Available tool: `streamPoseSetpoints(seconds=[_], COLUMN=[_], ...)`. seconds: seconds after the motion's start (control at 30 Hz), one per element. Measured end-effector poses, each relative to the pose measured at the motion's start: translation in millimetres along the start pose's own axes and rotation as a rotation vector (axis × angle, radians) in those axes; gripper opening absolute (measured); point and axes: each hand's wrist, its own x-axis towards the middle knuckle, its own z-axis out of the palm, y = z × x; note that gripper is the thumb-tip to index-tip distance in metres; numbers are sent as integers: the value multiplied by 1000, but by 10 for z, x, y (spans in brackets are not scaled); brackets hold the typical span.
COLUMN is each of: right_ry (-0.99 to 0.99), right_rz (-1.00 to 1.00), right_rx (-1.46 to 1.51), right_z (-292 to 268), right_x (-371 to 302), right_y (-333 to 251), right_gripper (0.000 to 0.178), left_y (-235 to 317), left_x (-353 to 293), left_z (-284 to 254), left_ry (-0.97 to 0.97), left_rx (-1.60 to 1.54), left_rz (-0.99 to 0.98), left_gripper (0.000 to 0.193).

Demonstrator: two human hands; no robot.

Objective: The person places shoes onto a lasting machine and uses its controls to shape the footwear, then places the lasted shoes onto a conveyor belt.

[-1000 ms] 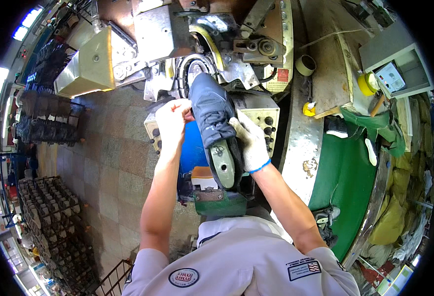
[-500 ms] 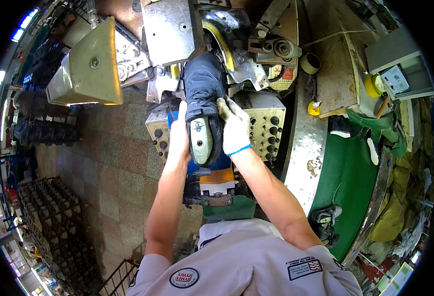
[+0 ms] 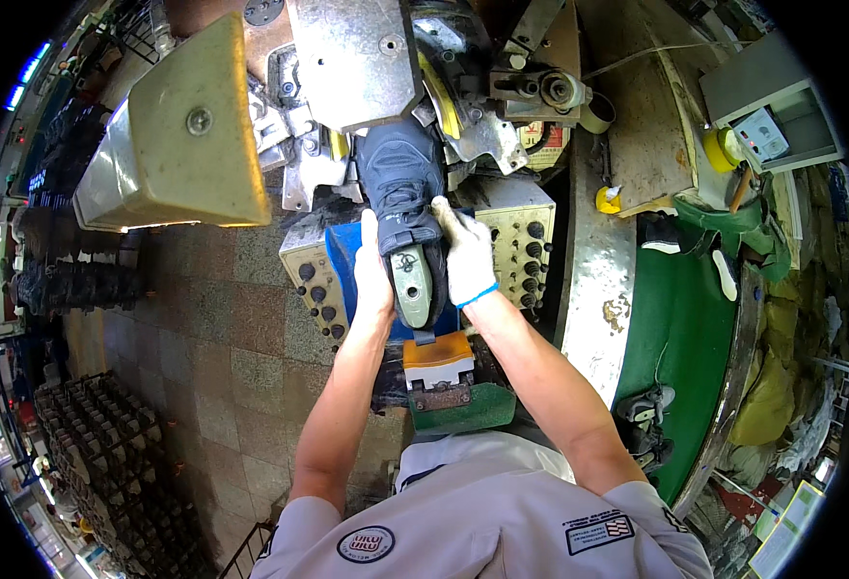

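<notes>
A dark shoe upper [image 3: 400, 179] is stretched over a pale green shoe last [image 3: 411, 289], its toe end reaching under the metal plate [image 3: 355, 63] of a machine. The heel end points toward me, and the top of the last shows a dark hole. My bare left hand [image 3: 374, 275] is closed along the left side of the heel part. On the opposite side, my right hand [image 3: 468, 256], in a pale work glove with a blue cuff, grips the upper near the laces and collar. The toe tip is hidden beneath the plate.
Control boxes with dark knobs [image 3: 516, 246] flank the shoe below the machine head. A cream lamp-like housing [image 3: 178, 135] hangs at left. On the right runs a green-topped bench [image 3: 670, 328] with shoes on it. Racks of dark parts [image 3: 96, 434] stand lower left.
The shoe's heel end has swung slightly to the right, with both hands moving along with it. My grip on both sides continues, and the whole view has shifted a little.
</notes>
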Motion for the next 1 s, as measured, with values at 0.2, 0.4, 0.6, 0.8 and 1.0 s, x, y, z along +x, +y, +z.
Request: streamPoseSetpoints(seconds=[0.2,0.4,0.6,0.8,1.0], right_ry=[-5,-65,-60,146,447], right_rz=[-89,-23,46,36,200], right_rx=[140,346,159,196,702], right_z=[-9,-33,-127,-1413,-3370], right_x=[92,45,-21,-536,-1158], right_y=[211,222,132,33,346], right_gripper=[30,27,36,51,44], left_y=[-234,-243,-105,132,106], left_x=[145,154,96,-468,-764], left_z=[-174,-202,-241,-294,192], left_ry=[6,-64,19,238,192], left_rx=[88,151,357,492,820], left_rz=[146,180,129,311,560], left_gripper=[55,63,63,48,61])
